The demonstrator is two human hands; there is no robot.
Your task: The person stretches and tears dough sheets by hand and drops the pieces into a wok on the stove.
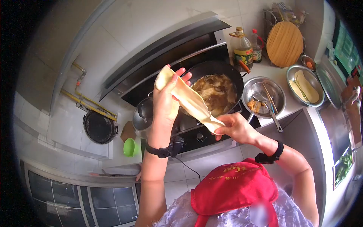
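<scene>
A long, pale, flat strip of dough (193, 101) is stretched slantwise in front of the black wok (239, 84). Its upper left end lies against my left hand (166, 99), with the thumb over it and the fingers behind. The lower right end is pinched by my right hand (236, 128). Brown liquid with food pieces (215, 90) fills the wok on the stove. To the right, a steel bowl (247, 92) holds brown pieces, a strainer and chopsticks. Farther right, more pale dough pieces (308, 89) lie in another steel bowl (321, 99).
An oil bottle (242, 49) and a red-capped bottle (257, 47) stand behind the wok, near a round wooden board (284, 44). A lidded pot (143, 113) is left of the wok. A green bowl (129, 146) sits at the counter's left edge.
</scene>
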